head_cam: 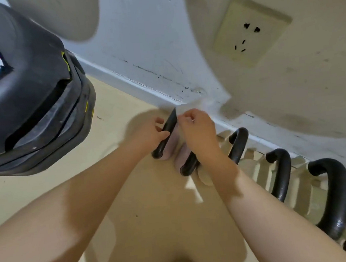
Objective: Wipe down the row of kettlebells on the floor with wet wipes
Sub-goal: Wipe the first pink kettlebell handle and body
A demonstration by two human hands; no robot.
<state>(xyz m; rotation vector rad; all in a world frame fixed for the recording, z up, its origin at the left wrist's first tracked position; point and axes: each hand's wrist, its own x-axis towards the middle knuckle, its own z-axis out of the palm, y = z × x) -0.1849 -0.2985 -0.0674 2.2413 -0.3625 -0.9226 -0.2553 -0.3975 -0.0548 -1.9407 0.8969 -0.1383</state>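
Note:
A row of kettlebells with black handles stands on the floor along the wall. The leftmost kettlebell (188, 164) has a pinkish body and sits under both hands. My left hand (150, 134) grips the upper part of its black handle. My right hand (197, 129) pinches a white wet wipe (187, 107) at the top of the same handle; the wipe blends into the pale baseboard. Further right stand a second kettlebell (239, 144), a third kettlebell (281, 173) and a fourth kettlebell (334, 202), all with ribbed cream bodies.
A big black padded piece of gym gear (33, 97) with yellow marks fills the upper left, close to my left arm. The white wall carries a power socket (251, 30) and a scuffed baseboard (134, 82). Beige floor (155, 226) spreads below my arms.

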